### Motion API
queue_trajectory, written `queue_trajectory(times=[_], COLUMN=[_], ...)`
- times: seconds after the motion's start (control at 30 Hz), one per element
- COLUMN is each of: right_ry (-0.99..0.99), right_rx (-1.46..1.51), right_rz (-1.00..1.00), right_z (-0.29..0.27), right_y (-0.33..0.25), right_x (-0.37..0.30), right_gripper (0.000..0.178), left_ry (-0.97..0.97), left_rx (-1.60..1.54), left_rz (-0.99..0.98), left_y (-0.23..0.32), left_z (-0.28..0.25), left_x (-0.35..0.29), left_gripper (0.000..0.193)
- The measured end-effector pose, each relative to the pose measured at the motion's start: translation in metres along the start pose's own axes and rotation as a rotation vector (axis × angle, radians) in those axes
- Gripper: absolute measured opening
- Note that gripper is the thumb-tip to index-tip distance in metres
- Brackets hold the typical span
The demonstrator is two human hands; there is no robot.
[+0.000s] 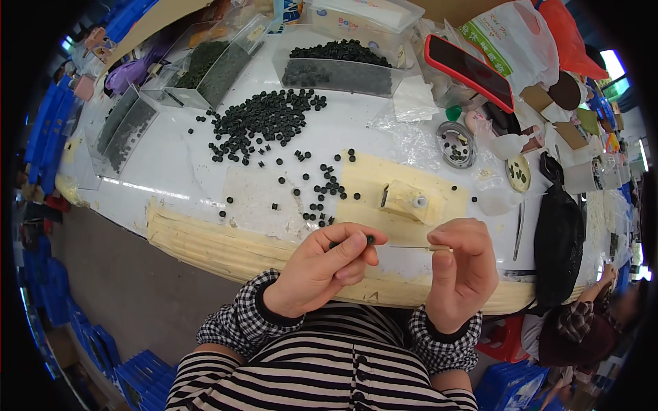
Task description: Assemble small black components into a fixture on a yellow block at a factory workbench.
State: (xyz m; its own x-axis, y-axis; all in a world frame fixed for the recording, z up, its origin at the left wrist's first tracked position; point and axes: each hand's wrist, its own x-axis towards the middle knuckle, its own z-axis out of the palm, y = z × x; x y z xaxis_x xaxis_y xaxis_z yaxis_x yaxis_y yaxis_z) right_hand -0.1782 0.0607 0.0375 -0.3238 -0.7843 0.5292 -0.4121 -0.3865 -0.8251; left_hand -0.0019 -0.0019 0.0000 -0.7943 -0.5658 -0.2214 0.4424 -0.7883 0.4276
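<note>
My left hand (325, 264) is closed, with a small black rubber-like spool (371, 240) pinched at its fingertips. Another dark bit shows between the fingers near the thumb. Facing it, my right hand (460, 270) pinches a thin needle-like tool (410, 246) by its pale end, and its tip points left toward the black piece without touching it. Just beyond both hands, a tape-covered block (404, 200) with a short grey post sits on a yellowish sheet (360, 175). Loose black spools (330, 185) lie scattered left of the block, and a larger pile (264, 120) lies farther back.
A clear bin (336, 74) of black pieces stands at the back, with more clear bins (205, 75) at the left. A red-edged phone (469, 72) leans at the back right. Tweezers (519, 229) and a black bag (558, 233) lie right. A padded edge (205, 250) fronts the table.
</note>
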Motion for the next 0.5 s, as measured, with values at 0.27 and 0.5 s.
queue_trajectory(times=[0.27,0.5], right_ry=[-0.124,-0.157], right_rx=[0.243,0.257], right_rz=[0.169,0.161], right_z=[0.0132,0.0125], right_y=[0.0024,0.0025], right_x=[-0.0049,-0.003], right_gripper=[0.009,0.008], left_ry=[0.0,0.033], left_rx=[0.141,0.163], left_rz=[0.05,0.054], left_y=[-0.0038,-0.004], left_z=[-0.0028,-0.001], left_x=[-0.0024,-0.0025], left_gripper=[0.026,0.025])
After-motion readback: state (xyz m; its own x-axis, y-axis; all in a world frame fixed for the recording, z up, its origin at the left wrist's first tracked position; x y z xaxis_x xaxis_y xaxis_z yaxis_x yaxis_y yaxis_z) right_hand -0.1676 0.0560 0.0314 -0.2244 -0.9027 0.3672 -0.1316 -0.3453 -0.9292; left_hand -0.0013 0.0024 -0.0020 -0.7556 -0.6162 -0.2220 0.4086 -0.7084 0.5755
